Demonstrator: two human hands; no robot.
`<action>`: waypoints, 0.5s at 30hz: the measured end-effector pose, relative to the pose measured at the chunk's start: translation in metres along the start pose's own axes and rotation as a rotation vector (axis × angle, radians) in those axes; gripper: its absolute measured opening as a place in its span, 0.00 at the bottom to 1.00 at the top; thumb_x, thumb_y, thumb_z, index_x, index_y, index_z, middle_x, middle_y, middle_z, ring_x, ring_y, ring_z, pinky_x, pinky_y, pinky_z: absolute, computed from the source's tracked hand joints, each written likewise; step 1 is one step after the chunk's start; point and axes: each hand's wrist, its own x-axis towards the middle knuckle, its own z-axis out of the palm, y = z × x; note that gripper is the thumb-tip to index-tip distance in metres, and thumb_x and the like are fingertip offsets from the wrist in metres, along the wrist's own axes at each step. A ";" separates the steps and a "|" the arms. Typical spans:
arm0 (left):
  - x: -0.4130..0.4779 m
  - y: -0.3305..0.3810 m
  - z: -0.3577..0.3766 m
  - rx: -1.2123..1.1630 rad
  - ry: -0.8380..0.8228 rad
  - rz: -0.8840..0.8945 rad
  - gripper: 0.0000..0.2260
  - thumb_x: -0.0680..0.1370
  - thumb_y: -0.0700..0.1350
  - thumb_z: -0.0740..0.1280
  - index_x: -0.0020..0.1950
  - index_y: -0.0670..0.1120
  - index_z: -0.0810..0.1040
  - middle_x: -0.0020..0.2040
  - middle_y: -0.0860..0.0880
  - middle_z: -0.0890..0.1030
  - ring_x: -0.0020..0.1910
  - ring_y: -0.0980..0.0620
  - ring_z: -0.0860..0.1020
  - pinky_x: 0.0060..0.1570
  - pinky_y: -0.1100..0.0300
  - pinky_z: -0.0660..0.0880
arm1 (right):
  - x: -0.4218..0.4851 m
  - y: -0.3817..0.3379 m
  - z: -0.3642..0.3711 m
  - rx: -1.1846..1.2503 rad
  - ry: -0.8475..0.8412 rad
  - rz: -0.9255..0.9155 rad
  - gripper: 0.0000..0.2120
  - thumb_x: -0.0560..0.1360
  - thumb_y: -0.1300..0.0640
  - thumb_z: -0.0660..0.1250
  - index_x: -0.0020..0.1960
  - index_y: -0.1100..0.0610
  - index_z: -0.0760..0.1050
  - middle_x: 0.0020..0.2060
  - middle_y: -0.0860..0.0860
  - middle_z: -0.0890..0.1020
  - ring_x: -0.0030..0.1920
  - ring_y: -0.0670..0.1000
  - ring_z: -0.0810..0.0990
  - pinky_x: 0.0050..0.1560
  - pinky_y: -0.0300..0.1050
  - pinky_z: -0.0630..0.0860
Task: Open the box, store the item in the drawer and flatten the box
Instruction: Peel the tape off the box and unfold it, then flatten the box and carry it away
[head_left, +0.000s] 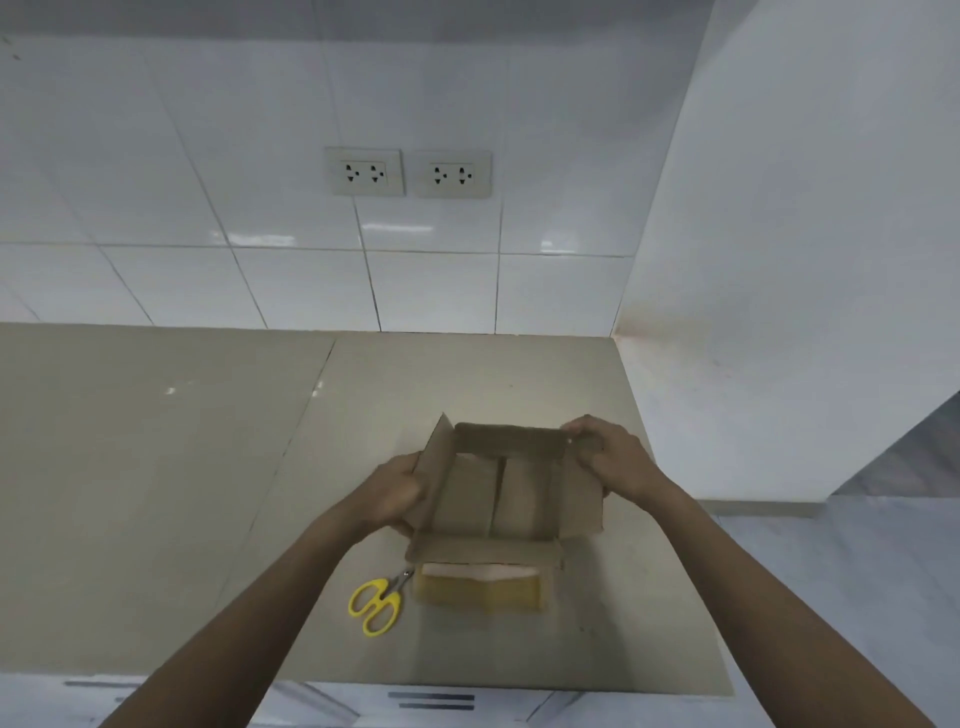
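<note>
Cardboard box (511, 493): opened, gripped both sides.
Left hand (397, 493): clamped on left flap.
Right hand (615, 457): clamped on far-right corner.
Yellow-handled scissors (376, 603): lying below left hand.

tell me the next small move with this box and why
Probably press the two sides together to start collapsing the cardboard box. Its flaps stand open, nothing shows inside, and the left hand and right hand already hold opposite sides. The yellow scissors lie apart on the counter.
</note>
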 end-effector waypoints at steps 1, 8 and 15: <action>-0.002 0.006 -0.006 0.021 0.047 0.063 0.18 0.70 0.42 0.58 0.57 0.53 0.76 0.53 0.47 0.81 0.52 0.44 0.80 0.42 0.57 0.77 | 0.000 -0.005 -0.004 0.031 0.049 -0.025 0.16 0.76 0.67 0.58 0.55 0.51 0.77 0.53 0.49 0.79 0.44 0.57 0.80 0.26 0.47 0.78; -0.007 0.020 -0.045 0.577 0.244 0.504 0.23 0.82 0.43 0.55 0.75 0.61 0.59 0.71 0.45 0.72 0.64 0.41 0.74 0.62 0.48 0.74 | -0.006 -0.023 -0.019 0.319 0.242 -0.198 0.24 0.73 0.71 0.57 0.57 0.46 0.75 0.59 0.41 0.76 0.48 0.43 0.80 0.31 0.47 0.81; -0.008 -0.066 -0.012 0.855 0.028 0.503 0.32 0.78 0.37 0.60 0.76 0.57 0.52 0.77 0.46 0.62 0.74 0.48 0.63 0.70 0.58 0.63 | -0.054 0.061 0.051 -0.030 0.099 -0.011 0.29 0.73 0.73 0.58 0.67 0.49 0.70 0.64 0.49 0.74 0.60 0.51 0.74 0.50 0.25 0.69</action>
